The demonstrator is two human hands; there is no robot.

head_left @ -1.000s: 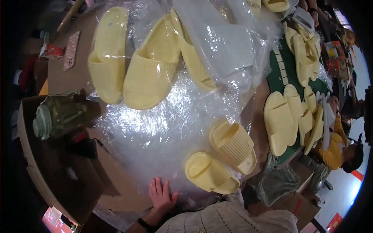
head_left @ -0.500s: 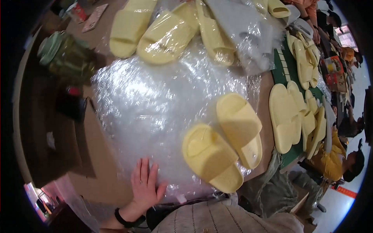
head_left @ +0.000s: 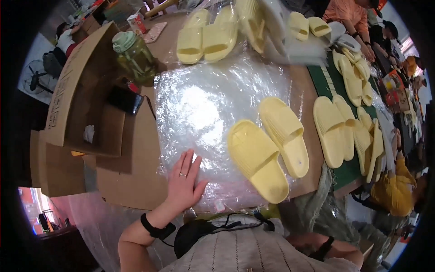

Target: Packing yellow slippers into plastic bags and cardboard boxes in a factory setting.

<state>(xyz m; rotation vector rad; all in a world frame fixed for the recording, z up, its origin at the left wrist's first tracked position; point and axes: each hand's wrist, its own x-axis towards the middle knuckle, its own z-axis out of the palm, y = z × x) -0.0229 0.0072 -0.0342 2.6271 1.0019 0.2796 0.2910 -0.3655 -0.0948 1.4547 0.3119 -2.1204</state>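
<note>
My left hand [head_left: 185,182] lies flat, fingers spread, on the near left corner of a stack of clear plastic bags [head_left: 206,109] spread over the table. A ring is on one finger and a black band is on the wrist. A pair of pale yellow slippers [head_left: 269,145] rests on the plastic to the right of the hand, apart from it. My right hand is hidden; only part of that forearm [head_left: 335,251] shows low at the right edge.
An open cardboard box [head_left: 86,95] stands at the left with a green jar [head_left: 133,56] and a black object [head_left: 124,99] beside it. More yellow slippers [head_left: 206,38] lie at the back and several on a green mat [head_left: 349,122] at right. Other people sit along the right edge.
The view has swung so the table sits more upright in frame. My left hand has slid forward onto the plastic. The slipper pair lies where it was on the sheet.
</note>
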